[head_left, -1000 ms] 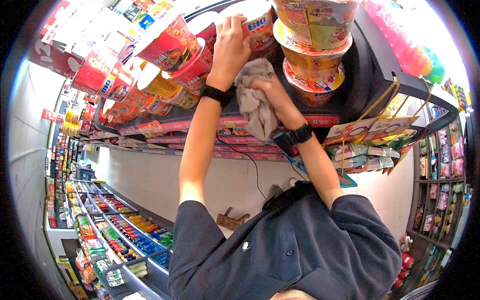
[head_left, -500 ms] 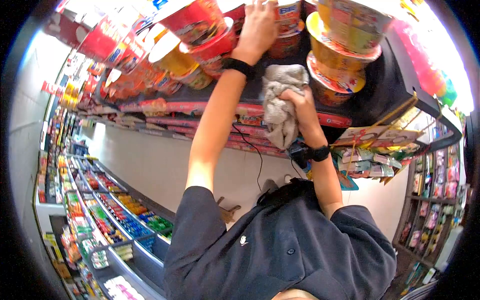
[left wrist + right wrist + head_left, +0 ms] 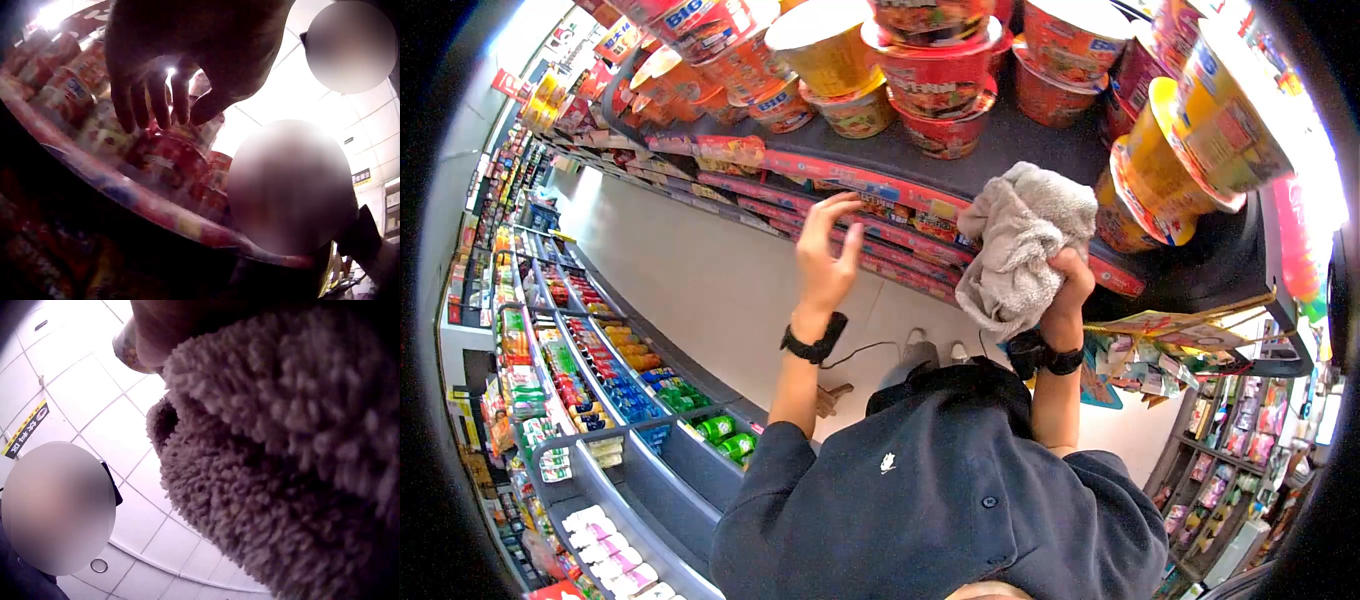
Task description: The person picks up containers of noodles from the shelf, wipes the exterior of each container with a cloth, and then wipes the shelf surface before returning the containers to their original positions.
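Note:
My right hand (image 3: pixel 1068 292) grips a crumpled grey cloth (image 3: pixel 1030 240) by its lower right side, in front of the shelf edge. In the right wrist view the fluffy cloth (image 3: pixel 269 450) fills most of the picture. My left hand (image 3: pixel 828 258) hangs in the air before the shelf front, fingers loosely bent with nothing in them. The left wrist view shows that hand (image 3: pixel 194 62) dark against the light, its fingers spread and pointing down. Stacked instant noodle cups (image 3: pixel 940 90) stand on the black shelf (image 3: pixel 1000 150), nearest to the cloth.
Yellow noodle cups (image 3: pixel 1170 170) are stacked at the shelf's right end, one leaning outward in this view. Red price strips (image 3: pixel 840 176) run along the shelf edge. Behind lies a rack of bottles (image 3: pixel 630 380). A small wooden stool (image 3: pixel 832 400) stands on the floor.
My left hand has come away from the cups at the back and down in front of the shelf. The cloth in my right hand has moved off the shelf surface, toward me.

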